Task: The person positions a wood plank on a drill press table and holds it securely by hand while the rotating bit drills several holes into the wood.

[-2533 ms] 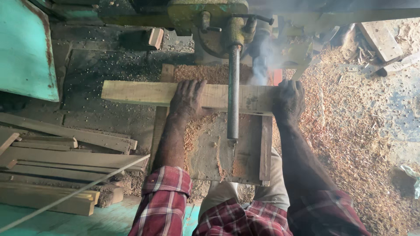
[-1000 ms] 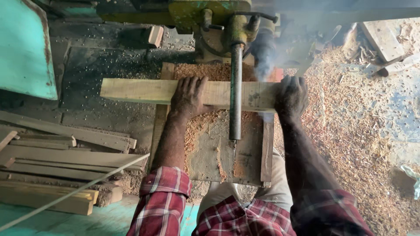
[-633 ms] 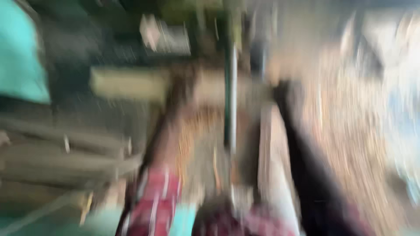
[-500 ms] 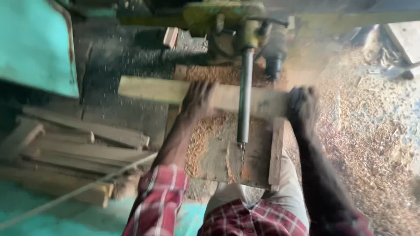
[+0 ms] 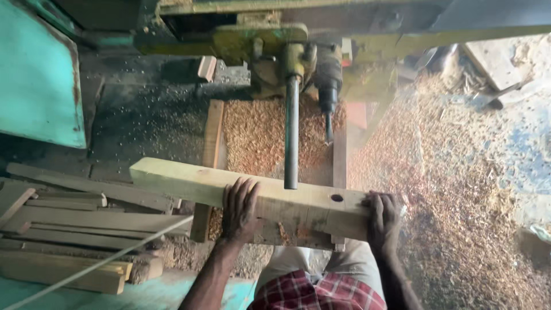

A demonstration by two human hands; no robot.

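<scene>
I hold a pale wooden beam (image 5: 189, 182) crosswise in front of me, lifted toward my body. My left hand (image 5: 239, 209) grips it near the middle, fingers spread over its top face. My right hand (image 5: 383, 221) clasps its right end. A round drilled hole (image 5: 337, 198) shows in the beam near my right hand. Beyond the beam hangs a drilling machine (image 5: 275, 46) with a drill bit (image 5: 328, 125) and a long vertical metal rod (image 5: 291, 135).
Wood shavings (image 5: 459, 189) cover the machine bed and the floor to the right. A stack of wooden planks (image 5: 74, 224) lies at the left. A teal panel (image 5: 37, 74) stands upper left. A thin cord (image 5: 97, 264) crosses the lower left.
The beam has come away from under the drill toward me, and a drilled hole now shows near its right end. Both hands kept their grip.
</scene>
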